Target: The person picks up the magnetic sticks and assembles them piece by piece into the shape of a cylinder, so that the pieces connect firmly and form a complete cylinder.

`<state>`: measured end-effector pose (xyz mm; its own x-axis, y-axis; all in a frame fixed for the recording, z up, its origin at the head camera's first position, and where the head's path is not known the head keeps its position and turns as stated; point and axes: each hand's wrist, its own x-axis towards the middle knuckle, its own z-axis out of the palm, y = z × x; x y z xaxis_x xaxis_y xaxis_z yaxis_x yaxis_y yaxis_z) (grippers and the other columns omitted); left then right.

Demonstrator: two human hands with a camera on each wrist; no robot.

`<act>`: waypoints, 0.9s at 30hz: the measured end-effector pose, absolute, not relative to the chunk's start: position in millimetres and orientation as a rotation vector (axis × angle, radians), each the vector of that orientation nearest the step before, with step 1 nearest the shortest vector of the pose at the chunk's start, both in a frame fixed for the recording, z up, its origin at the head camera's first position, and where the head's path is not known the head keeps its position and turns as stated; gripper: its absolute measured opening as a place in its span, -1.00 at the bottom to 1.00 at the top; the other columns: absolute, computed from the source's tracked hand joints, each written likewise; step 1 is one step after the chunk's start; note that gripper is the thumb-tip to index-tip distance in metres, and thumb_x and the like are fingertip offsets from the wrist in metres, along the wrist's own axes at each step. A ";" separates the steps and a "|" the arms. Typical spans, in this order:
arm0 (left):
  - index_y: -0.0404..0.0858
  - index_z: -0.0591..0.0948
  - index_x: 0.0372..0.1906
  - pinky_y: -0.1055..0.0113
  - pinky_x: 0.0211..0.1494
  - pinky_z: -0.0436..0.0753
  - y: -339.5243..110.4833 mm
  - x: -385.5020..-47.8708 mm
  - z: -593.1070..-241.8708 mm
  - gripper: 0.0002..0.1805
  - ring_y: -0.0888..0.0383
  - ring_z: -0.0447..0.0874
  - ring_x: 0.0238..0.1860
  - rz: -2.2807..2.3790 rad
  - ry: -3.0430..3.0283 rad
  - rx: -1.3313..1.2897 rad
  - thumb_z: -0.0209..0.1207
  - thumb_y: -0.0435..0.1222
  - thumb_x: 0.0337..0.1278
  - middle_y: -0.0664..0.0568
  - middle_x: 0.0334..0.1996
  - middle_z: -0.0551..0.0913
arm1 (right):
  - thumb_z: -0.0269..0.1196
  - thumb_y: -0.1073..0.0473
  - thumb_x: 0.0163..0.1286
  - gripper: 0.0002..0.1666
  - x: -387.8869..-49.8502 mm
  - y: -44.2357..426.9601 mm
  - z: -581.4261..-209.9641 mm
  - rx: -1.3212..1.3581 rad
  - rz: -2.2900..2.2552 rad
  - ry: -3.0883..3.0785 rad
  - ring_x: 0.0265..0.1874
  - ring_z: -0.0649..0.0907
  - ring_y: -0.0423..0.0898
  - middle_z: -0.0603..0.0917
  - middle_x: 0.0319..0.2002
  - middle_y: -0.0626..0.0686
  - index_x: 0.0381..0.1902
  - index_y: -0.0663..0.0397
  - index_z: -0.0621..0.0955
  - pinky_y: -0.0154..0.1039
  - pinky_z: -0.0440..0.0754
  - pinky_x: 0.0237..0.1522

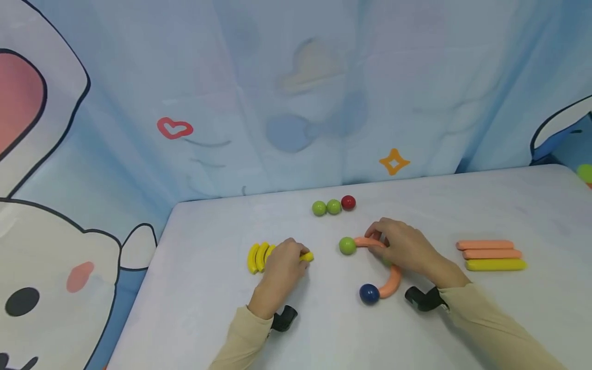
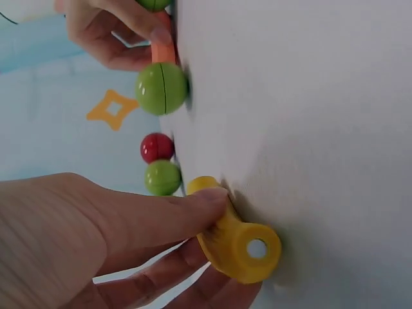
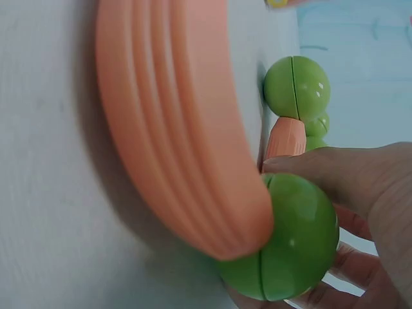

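My left hand (image 1: 283, 263) pinches a yellow curved rod (image 2: 228, 248) between thumb and fingers; its near end has a silvery round disc. Just left of it in the head view lie several yellow curved rods (image 1: 253, 258). My right hand (image 1: 407, 247) grips an orange curved rod (image 1: 367, 241) in a joined chain. A light green ball (image 1: 347, 245) caps that rod's far-left end, and another green ball (image 3: 299, 238), mostly hidden by the hand in the head view, sits at its other end. From there a second orange curved rod (image 1: 392, 282) bends to a dark blue ball (image 1: 369, 294).
Two light green balls (image 1: 333, 206) and a red ball (image 1: 348, 202) stand in a row at the back of the white table (image 1: 203, 308). To the right lie two straight orange rods (image 1: 491, 254) and a yellow rod (image 1: 496, 264). A printed curtain (image 1: 259, 77) hangs behind.
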<state>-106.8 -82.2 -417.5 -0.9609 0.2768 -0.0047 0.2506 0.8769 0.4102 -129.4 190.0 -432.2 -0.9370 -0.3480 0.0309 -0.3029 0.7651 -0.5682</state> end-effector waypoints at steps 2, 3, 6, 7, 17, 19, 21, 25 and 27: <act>-0.34 0.81 -0.11 0.27 -0.07 0.71 -74.7 -109.4 -418.1 -0.83 0.06 0.72 -0.17 0.661 2.972 0.426 0.45 -0.41 0.20 -0.03 -0.25 0.72 | 0.48 0.23 0.33 -0.76 -128.6 187.7 -432.4 -0.521 -0.905 2.870 -0.38 0.56 -0.14 0.67 -0.27 -0.05 -0.07 0.13 0.73 -0.23 0.54 -0.35; -0.33 0.81 -0.10 0.29 -0.08 0.71 -71.0 -110.8 -418.8 -0.82 0.08 0.72 -0.17 0.667 2.969 0.430 0.45 -0.41 0.21 -0.01 -0.25 0.72 | 0.48 0.23 0.32 -0.75 -128.1 186.7 -432.6 -0.516 -0.904 2.867 -0.39 0.56 -0.14 0.67 -0.27 -0.06 -0.07 0.14 0.73 -0.23 0.54 -0.36; -0.31 0.81 -0.09 0.30 -0.12 0.71 -59.9 -114.3 -419.8 -0.82 0.10 0.71 -0.19 0.693 2.963 0.448 0.44 -0.39 0.22 0.01 -0.25 0.71 | 0.49 0.23 0.31 -0.74 -126.5 183.3 -432.1 -0.514 -0.910 2.858 -0.40 0.55 -0.15 0.65 -0.30 -0.06 -0.06 0.15 0.73 -0.24 0.54 -0.37; -0.31 0.81 -0.08 0.30 -0.12 0.71 -56.6 -115.1 -420.4 -0.82 0.10 0.72 -0.19 0.700 2.960 0.455 0.44 -0.39 0.23 0.01 -0.25 0.71 | 0.49 0.23 0.31 -0.74 -125.9 182.4 -432.2 -0.517 -0.915 2.854 -0.40 0.55 -0.15 0.65 -0.31 -0.06 -0.06 0.16 0.73 -0.24 0.54 -0.37; -0.31 0.80 -0.07 0.23 -0.15 0.74 -40.9 -117.0 -421.7 -0.82 0.07 0.72 -0.20 0.699 2.989 0.511 0.43 -0.37 0.26 -0.01 -0.25 0.70 | 0.47 0.25 0.33 -0.76 -122.2 179.3 -433.0 -0.553 -0.940 2.855 -0.41 0.53 -0.16 0.62 -0.30 -0.04 -0.08 0.19 0.71 -0.24 0.56 -0.37; -0.32 0.80 -0.07 0.24 -0.15 0.74 -40.3 -117.7 -421.1 -0.82 0.08 0.72 -0.20 0.701 2.985 0.504 0.43 -0.37 0.26 -0.02 -0.25 0.70 | 0.46 0.26 0.33 -0.73 -120.9 178.9 -432.9 -0.563 -0.928 2.878 -0.38 0.54 -0.13 0.61 -0.26 0.00 -0.04 0.20 0.70 -0.21 0.58 -0.34; -0.32 0.80 -0.07 0.25 -0.15 0.74 -40.5 -118.7 -420.6 -0.82 0.09 0.72 -0.21 0.702 2.975 0.502 0.42 -0.36 0.27 -0.03 -0.24 0.71 | 0.46 0.26 0.33 -0.69 -118.4 178.4 -431.1 -0.575 -0.904 2.921 -0.32 0.54 -0.08 0.61 -0.20 0.05 0.00 0.20 0.70 -0.16 0.61 -0.31; -0.33 0.79 -0.02 0.29 -0.13 0.72 -43.2 -120.8 -418.9 -0.80 0.13 0.69 -0.21 0.715 2.922 0.489 0.37 -0.33 0.35 -0.03 -0.21 0.72 | 0.46 0.22 0.36 -0.71 -109.9 176.2 -421.4 -0.694 -0.895 2.954 -0.22 0.56 -0.04 0.61 -0.09 0.07 0.00 0.13 0.71 -0.13 0.66 -0.23; -0.34 0.78 0.01 0.31 -0.11 0.70 -45.5 -121.7 -417.7 -0.78 0.16 0.65 -0.22 0.734 2.884 0.484 0.33 -0.32 0.40 -0.04 -0.17 0.72 | 0.46 0.20 0.37 -0.74 -104.0 175.1 -415.2 -0.820 -0.908 2.887 -0.21 0.56 -0.08 0.61 -0.09 0.01 -0.01 0.07 0.72 -0.17 0.68 -0.19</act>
